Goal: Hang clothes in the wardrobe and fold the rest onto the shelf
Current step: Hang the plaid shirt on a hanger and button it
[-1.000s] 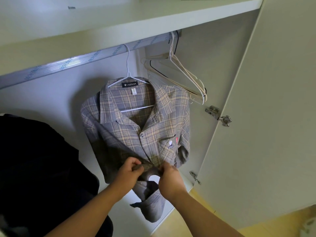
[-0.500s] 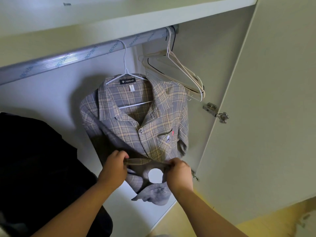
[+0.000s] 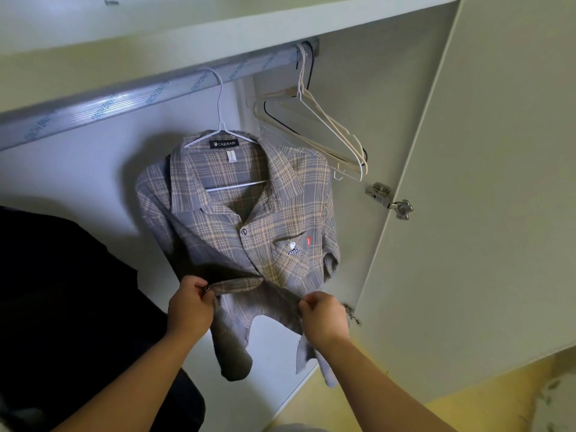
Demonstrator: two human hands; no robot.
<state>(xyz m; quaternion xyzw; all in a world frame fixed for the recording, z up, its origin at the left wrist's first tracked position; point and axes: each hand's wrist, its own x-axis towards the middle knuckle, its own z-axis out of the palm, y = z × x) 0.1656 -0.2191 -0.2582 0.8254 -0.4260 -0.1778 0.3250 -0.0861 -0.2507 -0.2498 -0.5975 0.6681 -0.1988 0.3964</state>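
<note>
Your left hand (image 3: 190,307) and right hand (image 3: 324,319), fingers curled, each pinch a front edge of the grey-and-tan plaid fabric shirt (image 3: 280,194), centre frame. It hangs on a thin white hanger (image 3: 220,126) from the silver metal rail (image 3: 124,101), upper left.

Two bare forearms rise from the bottom edge toward the lower centre of the frame, backs of the hands facing the camera. The left hand (image 3: 190,307) and the right hand (image 3: 324,318) sit roughly level and apart. Each has its fingers curled, pinching an edge of the grey-and-tan plaid fabric shirt (image 3: 280,213).
</note>
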